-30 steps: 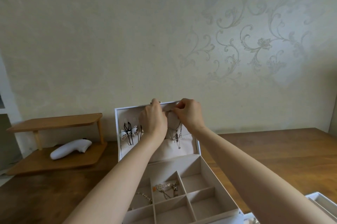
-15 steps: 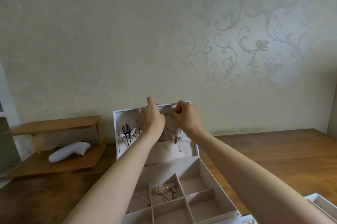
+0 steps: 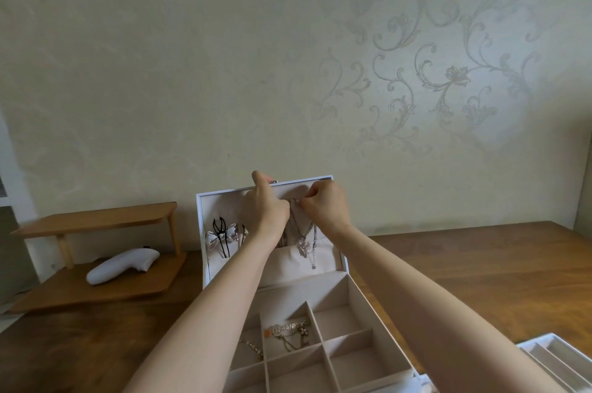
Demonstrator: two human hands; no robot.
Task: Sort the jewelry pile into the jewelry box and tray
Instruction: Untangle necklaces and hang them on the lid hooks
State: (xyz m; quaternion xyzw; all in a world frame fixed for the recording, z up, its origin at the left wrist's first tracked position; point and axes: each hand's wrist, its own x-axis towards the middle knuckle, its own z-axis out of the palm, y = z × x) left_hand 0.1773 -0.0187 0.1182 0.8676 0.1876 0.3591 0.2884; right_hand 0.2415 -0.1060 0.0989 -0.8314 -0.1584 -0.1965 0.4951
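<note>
Centre of frame: the right grip [image 3: 326, 211] pinches closed on the top of a silver chain necklace [image 3: 301, 244], which hangs inside the upright lid of the white compartmented jewelry box [image 3: 368, 306]. The left grip [image 3: 268, 211] curls at the lid's top edge; what it holds is hidden. Best to steady the lid, seat the chain fully, then release slowly. A white divided tray [image 3: 551, 357] sits lower right on the wooden desk [image 3: 480, 264].

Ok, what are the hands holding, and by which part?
The right hand pinches the silver necklace by the top of its chain. The left hand grips the top edge of the box lid; whether it also holds chain is hidden.
</note>
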